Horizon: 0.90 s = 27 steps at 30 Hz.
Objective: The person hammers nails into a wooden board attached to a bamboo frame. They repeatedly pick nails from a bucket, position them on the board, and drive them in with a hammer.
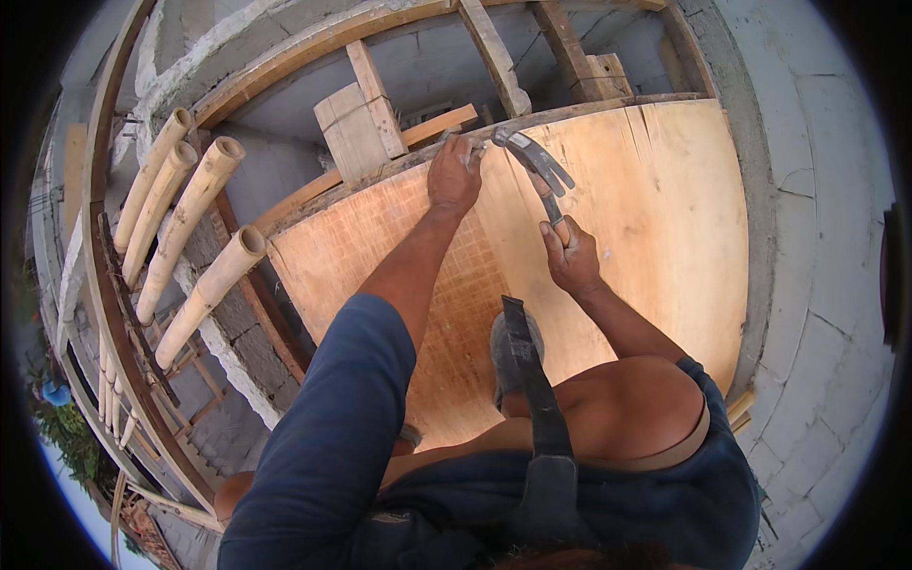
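My right hand [573, 260] grips a claw hammer [534, 158] by its handle. The hammer's head is raised close to the far edge of a plywood sheet [641, 235], its claw pointing right. At that same edge, just left of the hammer head, my left hand [454, 174] rests with fingers bent over a timber beam [388, 169]. Whether a nail or other small thing is between those fingers is too small to tell. Two plywood pieces meet below my hands; the left one [370, 235] is more orange and bears a grid-like pattern.
Upright bamboo poles [203, 199] stand at the left beside a rough block wall [239, 356]. Timber braces [495, 57] cross an opening beyond the plywood. A grey block wall [826, 214] runs along the right. My shoe [507, 356] is on the plywood; a dark strap [538, 385] hangs before me.
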{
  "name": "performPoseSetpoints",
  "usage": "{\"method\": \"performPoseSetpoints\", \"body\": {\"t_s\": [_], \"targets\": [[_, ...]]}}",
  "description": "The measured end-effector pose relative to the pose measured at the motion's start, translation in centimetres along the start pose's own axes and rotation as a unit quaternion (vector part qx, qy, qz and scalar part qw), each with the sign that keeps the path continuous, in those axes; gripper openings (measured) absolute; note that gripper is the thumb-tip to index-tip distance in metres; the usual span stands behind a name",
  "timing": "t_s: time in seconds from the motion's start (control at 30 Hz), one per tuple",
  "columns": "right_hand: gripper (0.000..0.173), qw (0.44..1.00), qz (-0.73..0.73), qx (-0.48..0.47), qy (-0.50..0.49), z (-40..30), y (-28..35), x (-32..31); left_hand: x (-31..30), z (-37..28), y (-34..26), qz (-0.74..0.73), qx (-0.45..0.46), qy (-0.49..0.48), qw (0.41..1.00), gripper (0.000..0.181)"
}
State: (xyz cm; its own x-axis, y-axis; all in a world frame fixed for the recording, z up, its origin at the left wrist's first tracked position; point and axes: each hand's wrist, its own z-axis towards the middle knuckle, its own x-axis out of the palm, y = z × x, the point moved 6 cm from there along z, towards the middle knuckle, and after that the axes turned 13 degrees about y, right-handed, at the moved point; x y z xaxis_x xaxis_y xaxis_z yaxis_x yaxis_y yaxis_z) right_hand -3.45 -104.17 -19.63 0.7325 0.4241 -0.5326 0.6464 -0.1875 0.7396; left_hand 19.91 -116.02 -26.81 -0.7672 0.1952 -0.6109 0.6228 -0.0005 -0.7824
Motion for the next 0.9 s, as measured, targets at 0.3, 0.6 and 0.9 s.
{"method": "performPoseSetpoints", "body": {"t_s": [0.3,0.6,0.9], "targets": [[0.036,0.997,0.053,-0.038,-0.028,0.0,6.1,-2.4,-6.3,-1.4,2.3,0.171,-0.121,0.014,0.978,0.070],[0.036,0.988,-0.121,0.093,0.039,2.3,-0.2,0.6,-7.6,0.1,3.1,0.194,-0.262,0.156,0.932,0.087],[0.040,0.970,0.090,-0.200,-0.109,-0.1,3.1,-0.9,-7.0,-0.2,4.2,0.185,-0.260,0.157,0.935,0.098]]}}
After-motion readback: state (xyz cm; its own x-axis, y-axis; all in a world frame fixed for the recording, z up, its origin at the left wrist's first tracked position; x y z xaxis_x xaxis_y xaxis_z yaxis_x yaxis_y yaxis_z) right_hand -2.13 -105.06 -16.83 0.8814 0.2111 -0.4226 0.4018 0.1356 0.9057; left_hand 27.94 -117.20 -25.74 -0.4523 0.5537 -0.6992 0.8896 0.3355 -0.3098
